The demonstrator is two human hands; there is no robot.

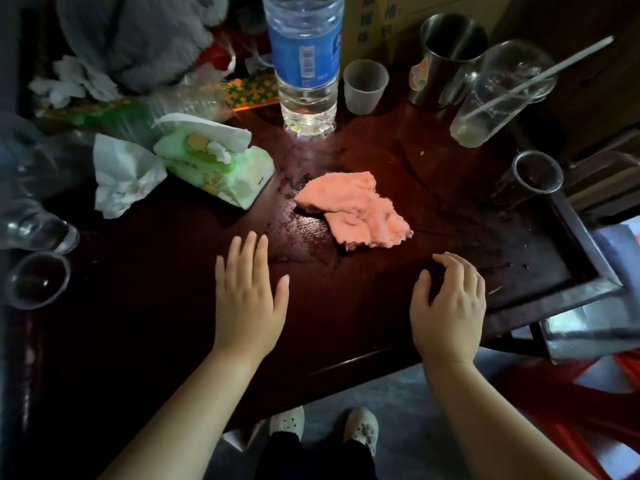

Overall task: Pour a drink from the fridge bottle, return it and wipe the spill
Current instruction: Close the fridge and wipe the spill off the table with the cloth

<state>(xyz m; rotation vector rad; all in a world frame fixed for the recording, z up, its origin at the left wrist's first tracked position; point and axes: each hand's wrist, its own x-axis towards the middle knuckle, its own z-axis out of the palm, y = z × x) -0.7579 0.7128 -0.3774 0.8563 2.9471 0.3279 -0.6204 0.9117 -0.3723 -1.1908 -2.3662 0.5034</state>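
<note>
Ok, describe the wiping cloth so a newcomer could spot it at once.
On the dark red table, find the tall blue-labelled water bottle at the back. In front of it, on a wet patch, lies a crumpled cloth. Its pink colour sets it apart: the tissue pack to its left is green and white.

cloth [353, 211]: salmon pink. table [346, 317]: dark red-brown, glossy. bottle [306, 64]: clear, blue label with white barcode patch. tissue pack [221, 168]: pale green, cartoon print in yellow/white. small cup [365, 86]: frosted white. metal cup [446, 60]: silver. shoes [323, 426]: off-white.
</note>
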